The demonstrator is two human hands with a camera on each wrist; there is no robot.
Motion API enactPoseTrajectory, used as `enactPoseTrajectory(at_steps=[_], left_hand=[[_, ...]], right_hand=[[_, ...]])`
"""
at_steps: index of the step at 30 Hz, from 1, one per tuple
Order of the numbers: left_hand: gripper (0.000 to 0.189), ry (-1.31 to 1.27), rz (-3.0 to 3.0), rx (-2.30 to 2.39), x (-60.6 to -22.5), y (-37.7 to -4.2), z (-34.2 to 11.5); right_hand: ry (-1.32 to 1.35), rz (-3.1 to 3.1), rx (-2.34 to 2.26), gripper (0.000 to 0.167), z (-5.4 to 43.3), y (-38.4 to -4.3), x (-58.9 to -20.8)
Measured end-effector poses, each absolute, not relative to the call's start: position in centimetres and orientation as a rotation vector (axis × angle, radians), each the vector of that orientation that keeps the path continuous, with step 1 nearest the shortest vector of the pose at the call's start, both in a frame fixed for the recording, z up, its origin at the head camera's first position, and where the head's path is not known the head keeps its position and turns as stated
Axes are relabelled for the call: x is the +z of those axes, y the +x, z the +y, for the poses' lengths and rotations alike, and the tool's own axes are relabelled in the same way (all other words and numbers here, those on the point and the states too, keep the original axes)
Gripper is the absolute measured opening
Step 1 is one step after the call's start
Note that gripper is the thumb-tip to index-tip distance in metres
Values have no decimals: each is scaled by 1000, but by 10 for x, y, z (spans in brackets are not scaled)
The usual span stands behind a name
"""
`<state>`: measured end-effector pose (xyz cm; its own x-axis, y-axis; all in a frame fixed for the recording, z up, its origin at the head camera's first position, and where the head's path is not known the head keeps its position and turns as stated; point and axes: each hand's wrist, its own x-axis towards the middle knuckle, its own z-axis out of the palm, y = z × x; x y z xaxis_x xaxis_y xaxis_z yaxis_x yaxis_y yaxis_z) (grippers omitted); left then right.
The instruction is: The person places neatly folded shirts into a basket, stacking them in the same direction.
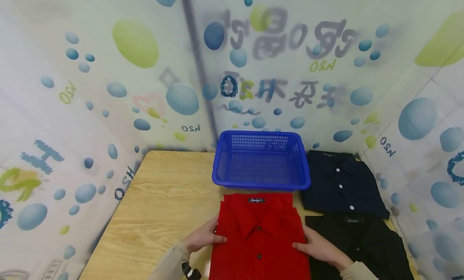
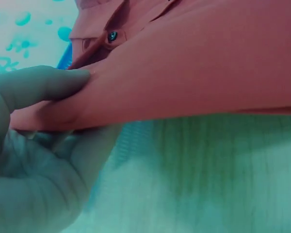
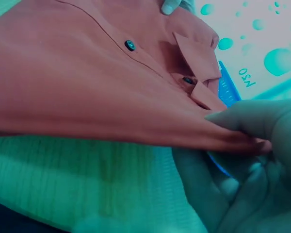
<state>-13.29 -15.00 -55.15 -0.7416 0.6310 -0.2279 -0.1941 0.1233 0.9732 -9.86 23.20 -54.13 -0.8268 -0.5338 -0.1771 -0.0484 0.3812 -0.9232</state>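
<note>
A folded red shirt [image 1: 259, 239] with dark buttons and its collar toward the back is held up off the table, in front of the basket. My left hand [image 1: 204, 235] grips its left edge, thumb on top and fingers underneath; the left wrist view shows this hand [image 2: 43, 145] with the cloth [image 2: 184, 68] pinched. On the opposite edge my right hand [image 1: 320, 245] holds the shirt the same way. In the right wrist view the thumb of this hand [image 3: 252, 155] lies on the cloth [image 3: 111, 92], with the fingers below.
A blue plastic basket [image 1: 261, 185] stands at the back of the wooden table [image 1: 159, 191], against the patterned wall curtain. To its right lies a folded navy shirt [image 1: 328, 183] with white buttons. A folded black shirt [image 1: 377, 243] lies nearer, beside my right hand.
</note>
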Motion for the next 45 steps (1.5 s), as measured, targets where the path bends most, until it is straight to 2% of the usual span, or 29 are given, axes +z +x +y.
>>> enactPoseTrajectory(at_steps=[9, 19, 22, 26, 28, 34, 45], left_hand=[[86, 547, 1905, 1610, -524, -140, -151], [73, 661, 2017, 1546, -497, -150, -150], [73, 702, 2046, 1533, -492, -157, -148], [81, 740, 2076, 1508, -486, -167, -144], [84, 753, 2091, 1495, -483, -172, -142], [94, 815, 2053, 1520, -469, -193, -141], [87, 903, 2119, 1530, -439, -229, -139]], right_hand=[[-704, 2250, -1492, 50, 238, -105, -521], [-764, 2302, -1519, 45, 243, -109, -501], [-741, 2358, -1479, 57, 244, -115, -497], [-698, 2392, -1446, 76, 244, -123, -494], [-694, 2409, -1442, 80, 244, -127, -493], [-727, 2416, -1449, 83, 244, -146, -484], [-823, 2366, -1534, 83, 250, -182, -453]])
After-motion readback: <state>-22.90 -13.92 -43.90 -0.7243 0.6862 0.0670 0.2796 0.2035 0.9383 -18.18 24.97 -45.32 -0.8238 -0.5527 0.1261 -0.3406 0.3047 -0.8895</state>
